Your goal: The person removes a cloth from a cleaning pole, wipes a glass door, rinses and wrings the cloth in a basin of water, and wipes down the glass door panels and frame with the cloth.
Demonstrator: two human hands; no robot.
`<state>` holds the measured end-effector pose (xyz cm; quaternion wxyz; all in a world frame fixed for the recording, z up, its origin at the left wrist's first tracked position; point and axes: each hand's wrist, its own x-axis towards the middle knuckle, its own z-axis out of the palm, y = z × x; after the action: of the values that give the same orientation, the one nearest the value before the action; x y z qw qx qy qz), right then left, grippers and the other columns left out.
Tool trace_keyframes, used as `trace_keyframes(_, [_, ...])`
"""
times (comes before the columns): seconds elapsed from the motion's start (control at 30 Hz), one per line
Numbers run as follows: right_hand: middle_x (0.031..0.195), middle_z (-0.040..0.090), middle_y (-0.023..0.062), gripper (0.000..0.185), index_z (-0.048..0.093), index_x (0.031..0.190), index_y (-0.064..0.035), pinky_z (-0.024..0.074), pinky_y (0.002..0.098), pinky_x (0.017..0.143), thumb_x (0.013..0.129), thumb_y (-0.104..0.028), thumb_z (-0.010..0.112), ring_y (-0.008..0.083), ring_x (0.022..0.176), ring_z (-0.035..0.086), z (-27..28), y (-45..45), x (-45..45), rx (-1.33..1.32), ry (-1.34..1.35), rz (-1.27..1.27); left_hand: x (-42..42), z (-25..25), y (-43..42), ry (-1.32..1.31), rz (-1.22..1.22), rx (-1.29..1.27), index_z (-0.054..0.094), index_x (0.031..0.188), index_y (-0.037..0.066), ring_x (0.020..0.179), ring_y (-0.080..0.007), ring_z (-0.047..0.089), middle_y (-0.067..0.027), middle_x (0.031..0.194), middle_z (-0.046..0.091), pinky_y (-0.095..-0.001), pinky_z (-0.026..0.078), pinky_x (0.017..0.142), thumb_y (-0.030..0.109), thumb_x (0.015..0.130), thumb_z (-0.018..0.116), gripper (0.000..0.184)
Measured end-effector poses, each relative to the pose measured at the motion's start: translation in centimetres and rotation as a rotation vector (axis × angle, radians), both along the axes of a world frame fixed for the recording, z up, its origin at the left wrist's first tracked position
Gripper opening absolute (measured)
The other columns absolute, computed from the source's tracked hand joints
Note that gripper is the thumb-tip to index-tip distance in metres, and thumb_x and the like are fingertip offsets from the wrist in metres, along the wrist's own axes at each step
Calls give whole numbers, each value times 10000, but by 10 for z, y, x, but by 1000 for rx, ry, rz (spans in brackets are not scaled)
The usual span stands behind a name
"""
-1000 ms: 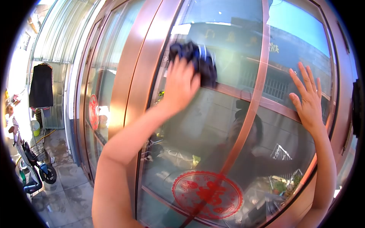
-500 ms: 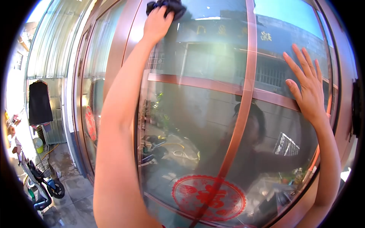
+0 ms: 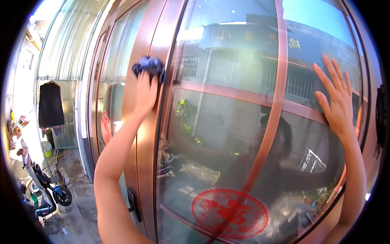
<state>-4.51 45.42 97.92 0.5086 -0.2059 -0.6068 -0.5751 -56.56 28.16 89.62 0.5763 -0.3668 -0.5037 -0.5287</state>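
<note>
My left hand [image 3: 146,90] grips a bunched dark blue cloth [image 3: 148,67] and presses it against the copper-coloured door frame [image 3: 162,36], just left of the glass. The right hand [image 3: 336,97] lies with fingers spread against the glass pane [image 3: 227,130] near its right side. Crossing bars in a copper tone [image 3: 264,152] divide the pane. A round red paper-cut decoration [image 3: 230,213] sits low on the glass. The pane reflects a person, a building and plants.
A black door handle [image 3: 133,205] is on the frame below my left arm. Further left, another red decoration [image 3: 106,127] is on a side pane. A dark garment [image 3: 51,105] hangs by corrugated sheeting [image 3: 65,44]. A scooter [image 3: 44,191] stands on the paved ground.
My left hand has moved the cloth down and to the left, from the upper glass onto the frame. The right hand keeps its place on the glass while the view has shifted slightly.
</note>
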Motion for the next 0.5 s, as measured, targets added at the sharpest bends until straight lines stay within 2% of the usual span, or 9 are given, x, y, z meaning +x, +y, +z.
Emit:
trace_keyframes(0.03, [1556,352,18,511,488,1436,-248,136,477,1210,933,-322,543,258,1458,268,0,0,0,-3,0,-1,6,36,-2,9,-45,-18,521,1296,-8,1270,-457,423,-256,1312,530,-481,311,1113,247,982,458,409])
trace_keyframes(0.13, [1557,350,20,511,484,1439,-248,133,476,1210,936,-323,538,260,1459,264,0,1,1,0,-2,-4,-23,145,16,113,21,99,540,1280,-47,1210,-446,476,-264,1271,557,-485,347,1065,430,958,466,581])
trace_keyframes(0.2, [1557,351,20,511,482,1441,-249,133,476,1210,938,-324,536,260,1459,264,1,1,0,1,-6,-7,-18,201,8,76,-73,7,537,1289,-23,1231,-447,464,-255,1308,547,-464,346,1078,440,947,465,581])
trace_keyframes(0.27, [1556,352,21,511,480,1442,-249,134,475,1210,939,-327,535,262,1458,266,2,2,1,-1,-4,-13,-25,236,4,1,-96,-12,516,1333,-3,1275,-460,433,-246,1373,510,-462,316,1105,486,936,453,634])
trace_keyframes(0.37, [1555,353,21,508,482,1440,-248,136,474,1209,940,-324,534,263,1457,270,2,2,1,-4,-11,-5,-34,242,8,-18,-111,11,488,1368,-13,1317,-476,395,-233,1450,449,-452,283,1135,523,930,450,692])
trace_keyframes(0.4, [1554,355,21,507,484,1438,-248,139,474,1208,940,-323,536,264,1455,273,2,1,2,-4,-16,-2,-39,235,9,39,-100,44,490,1348,-43,1320,-462,403,-247,1427,465,-450,292,1133,494,939,474,675])
trace_keyframes(0.5, [1550,363,23,502,491,1433,-249,148,475,1206,938,-317,540,266,1450,286,2,0,2,-5,-20,17,-34,172,-1,139,-79,-10,496,1324,-66,1329,-445,404,-271,1393,483,-452,300,1131,403,959,505,594])
